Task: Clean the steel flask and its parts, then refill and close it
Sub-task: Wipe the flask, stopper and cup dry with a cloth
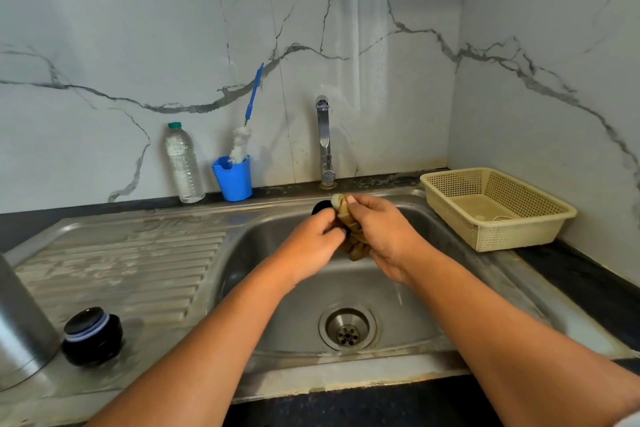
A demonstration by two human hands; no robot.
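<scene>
Over the back of the stainless sink bowl (398, 305), the left hand (313, 243) is curling its fingers round a small, round black flask part (320, 207), which is mostly hidden behind the knuckles. The right hand (384, 236) is clamping thumb and fingers on a crumpled yellowish-brown cloth (355, 248) that is touching the part. The smooth steel flask body (20, 322) is standing at the ribbed drainboard's (138, 270) front left corner, cut off by the frame, with a squat black stopper (92, 336) ringed in pale blue sitting just beside it.

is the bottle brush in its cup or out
In. The bottle brush stands bristles-down inside the blue cup, with its blue handle sticking up and leaning toward the wall.
</scene>
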